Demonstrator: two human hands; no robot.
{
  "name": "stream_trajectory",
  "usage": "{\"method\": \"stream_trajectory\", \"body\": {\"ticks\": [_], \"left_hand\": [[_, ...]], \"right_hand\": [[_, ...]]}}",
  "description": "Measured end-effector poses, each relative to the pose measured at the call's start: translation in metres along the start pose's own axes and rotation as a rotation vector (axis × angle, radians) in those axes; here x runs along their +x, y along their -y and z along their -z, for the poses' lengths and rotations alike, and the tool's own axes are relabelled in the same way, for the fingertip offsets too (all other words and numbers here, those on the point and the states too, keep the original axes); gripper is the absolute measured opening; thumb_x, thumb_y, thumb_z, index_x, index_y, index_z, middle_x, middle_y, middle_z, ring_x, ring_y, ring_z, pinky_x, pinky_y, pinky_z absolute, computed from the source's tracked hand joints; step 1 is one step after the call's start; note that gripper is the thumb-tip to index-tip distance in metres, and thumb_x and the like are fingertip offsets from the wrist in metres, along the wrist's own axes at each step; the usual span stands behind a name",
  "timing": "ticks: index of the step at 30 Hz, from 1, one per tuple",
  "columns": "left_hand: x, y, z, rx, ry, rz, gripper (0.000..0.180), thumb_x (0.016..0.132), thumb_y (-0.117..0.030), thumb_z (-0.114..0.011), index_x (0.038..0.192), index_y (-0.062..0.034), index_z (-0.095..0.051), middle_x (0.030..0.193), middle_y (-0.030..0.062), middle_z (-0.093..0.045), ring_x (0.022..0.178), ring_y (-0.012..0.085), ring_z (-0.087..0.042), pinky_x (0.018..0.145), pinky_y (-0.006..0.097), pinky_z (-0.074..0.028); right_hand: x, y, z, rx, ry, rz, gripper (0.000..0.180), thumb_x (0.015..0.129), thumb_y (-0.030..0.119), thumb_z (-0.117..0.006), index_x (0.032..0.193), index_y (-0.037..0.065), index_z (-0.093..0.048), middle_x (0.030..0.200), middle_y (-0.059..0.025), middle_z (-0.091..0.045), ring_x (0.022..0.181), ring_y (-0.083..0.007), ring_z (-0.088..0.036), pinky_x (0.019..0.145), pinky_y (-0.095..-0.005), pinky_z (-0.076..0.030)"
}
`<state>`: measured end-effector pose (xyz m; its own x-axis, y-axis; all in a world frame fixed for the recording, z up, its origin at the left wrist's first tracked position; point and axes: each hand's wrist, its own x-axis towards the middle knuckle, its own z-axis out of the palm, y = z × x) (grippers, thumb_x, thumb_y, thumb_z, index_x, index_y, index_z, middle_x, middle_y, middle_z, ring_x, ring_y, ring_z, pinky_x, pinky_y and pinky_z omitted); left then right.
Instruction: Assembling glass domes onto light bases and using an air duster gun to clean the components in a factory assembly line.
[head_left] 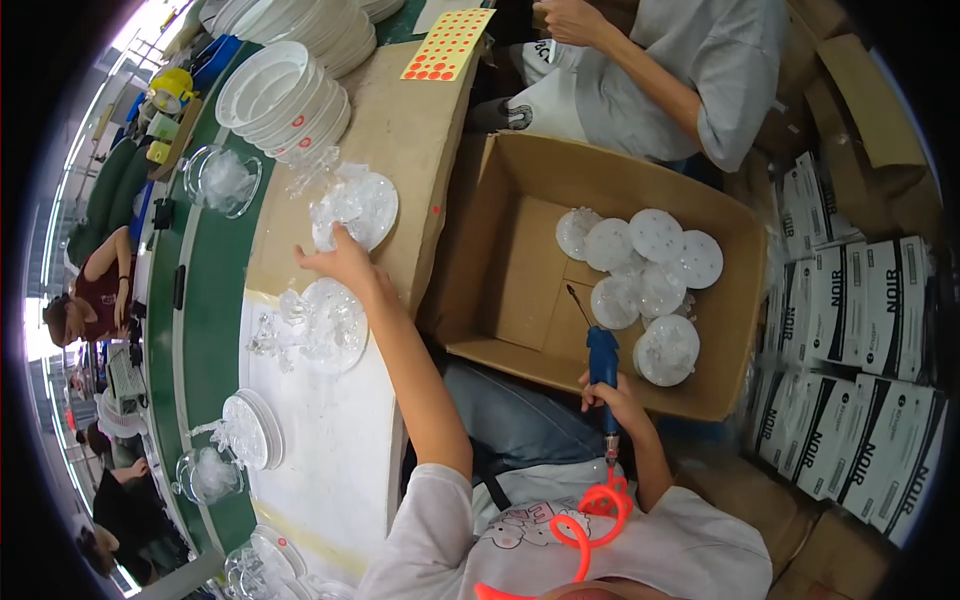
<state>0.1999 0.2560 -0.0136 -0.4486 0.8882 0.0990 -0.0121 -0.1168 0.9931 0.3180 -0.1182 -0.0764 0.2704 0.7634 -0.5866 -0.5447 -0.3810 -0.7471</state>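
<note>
Left hand: our left hand (340, 262) reaches out over the workbench (330, 450), fingers spread flat and loosely open, resting on the near edge of a clear plastic disc (358, 208); it pins the disc but has not closed around it.
Right hand: our right hand (608, 398) is wrapped fully round the blue powered screwdriver (602, 362), bit pointing up and away, an orange coiled cord (585, 515) trailing from its base.
Nearby pieces: a second clear disc (335, 322) lies just beside the wrist; a stack of white round plates (285, 100) stands further out.
Cardboard box: the open cardboard box (505, 290) sits between the hands, holding finished white discs (650, 265) (in its far half).
Doing it well: we judge it best to curl the fingers under the rim before lifting, and keep the driver tip clear of the box wall.
Others: a co-worker in grey (680, 70) sits opposite.
</note>
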Motion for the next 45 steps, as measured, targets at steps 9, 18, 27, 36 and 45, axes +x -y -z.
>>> {"method": "stream_trajectory", "body": {"ticks": [9,18,27,36,45], "left_hand": [[-0.116,-0.038,0.013,0.376,0.242,-0.518,0.058,0.079,-0.009,-0.054,0.127,0.0067,-0.025,0.129,0.0219,-0.028,0.119,0.0314,-0.029,0.100,0.039,-0.025],[-0.227,0.127,-0.053,0.320,1.201,0.976,0.056,0.075,-0.033,-0.062,0.118,-0.0040,-0.040,0.117,0.0143,-0.045,0.099,0.0247,-0.048,0.078,0.039,-0.043],[-0.348,0.162,-0.056,0.356,1.234,1.072,0.070,0.071,-0.046,-0.066,0.117,-0.0003,-0.038,0.107,0.0175,-0.050,0.094,0.0250,-0.054,0.070,0.038,-0.048],[-0.354,0.177,-0.071,0.323,1.119,1.106,0.024,0.077,-0.014,-0.057,0.087,0.0062,-0.049,0.068,0.0135,-0.058,0.055,0.0258,-0.062,0.044,0.030,-0.052],[-0.258,0.074,-0.049,0.351,1.563,0.513,0.018,0.078,-0.009,-0.053,0.082,0.0085,-0.055,0.067,0.0112,-0.061,0.058,0.0168,-0.061,0.051,0.026,-0.052]], "right_hand": [[-0.004,0.017,0.012,0.055,-0.074,0.020,0.022,0.077,0.012,-0.046,0.093,-0.002,-0.051,0.064,-0.0055,-0.053,0.058,-0.0124,-0.053,0.055,-0.0241,-0.041],[-0.030,0.018,0.055,0.146,-0.306,0.108,0.023,0.075,0.012,-0.048,0.094,-0.001,-0.051,0.065,-0.0057,-0.051,0.061,-0.0148,-0.055,0.062,-0.0275,-0.044],[-0.043,-0.011,0.089,0.395,-0.466,0.282,0.034,0.073,0.018,-0.048,0.101,-0.003,-0.046,0.068,-0.0083,-0.047,0.067,-0.0216,-0.053,0.070,-0.0316,-0.043],[-0.035,-0.009,0.088,0.436,-0.494,0.226,0.035,0.074,0.018,-0.047,0.102,-0.003,-0.046,0.069,-0.0089,-0.048,0.068,-0.0227,-0.054,0.071,-0.0348,-0.045],[-0.028,0.021,0.096,0.200,-0.544,0.095,0.029,0.078,0.019,-0.055,0.100,0.002,-0.052,0.080,-0.0079,-0.059,0.069,-0.0144,-0.057,0.067,-0.0266,-0.045]]}}
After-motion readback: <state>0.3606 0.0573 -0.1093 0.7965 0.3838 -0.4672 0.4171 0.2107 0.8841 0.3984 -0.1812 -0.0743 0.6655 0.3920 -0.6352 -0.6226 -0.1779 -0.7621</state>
